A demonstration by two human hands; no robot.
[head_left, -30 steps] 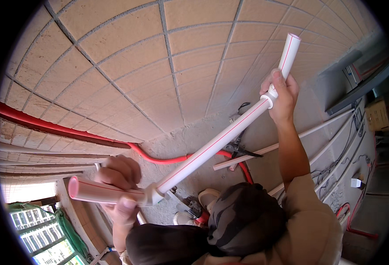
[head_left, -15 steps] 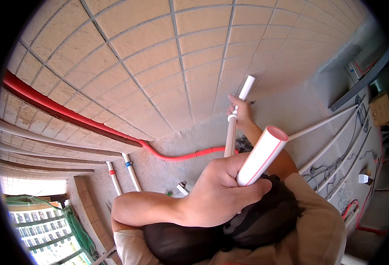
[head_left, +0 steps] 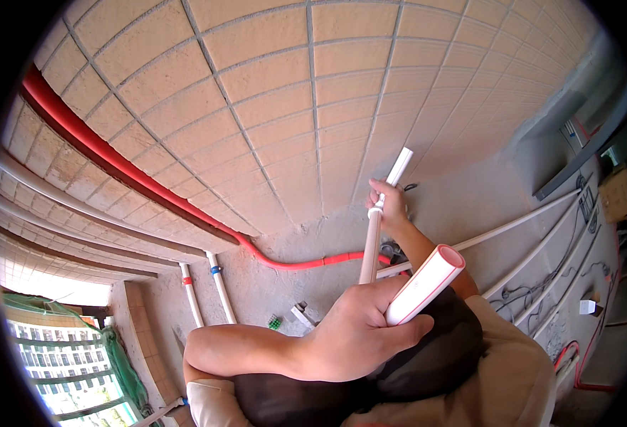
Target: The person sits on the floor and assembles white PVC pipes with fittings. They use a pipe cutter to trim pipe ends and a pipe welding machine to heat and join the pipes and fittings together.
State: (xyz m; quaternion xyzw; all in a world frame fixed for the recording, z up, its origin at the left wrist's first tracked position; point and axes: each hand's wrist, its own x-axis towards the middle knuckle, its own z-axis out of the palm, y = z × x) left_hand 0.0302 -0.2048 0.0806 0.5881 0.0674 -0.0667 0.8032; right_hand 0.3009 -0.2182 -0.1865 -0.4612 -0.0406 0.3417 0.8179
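My left hand [head_left: 352, 331] grips the near end of a white pipe assembly; a short piece with a red stripe [head_left: 421, 288] points up toward me from it. A longer white tube [head_left: 370, 249] runs away from this hand, its near joint hidden behind my fingers. My right hand [head_left: 391, 203] is closed on the far end, by a white fitting [head_left: 375, 212] and a short upright piece [head_left: 402, 160]. Behind the assembly, a red conduit [head_left: 292, 265] lies along the floor, with a dark, unclear object [head_left: 391, 252] near it.
Tiled wall [head_left: 271, 85] ahead; pipes with red and blue clips [head_left: 221, 292] at left, beside a netted window [head_left: 57, 356]. Long white pipes [head_left: 512, 220], cables and a cardboard box [head_left: 615, 192] are at right. Small tools or fittings [head_left: 303, 313] lie on the grey floor.
The assembly has swung from diagonal to pointing away from me, my left hand moving right toward my body's middle, my right hand moving left and farther off. Since half a second ago it shifted little.
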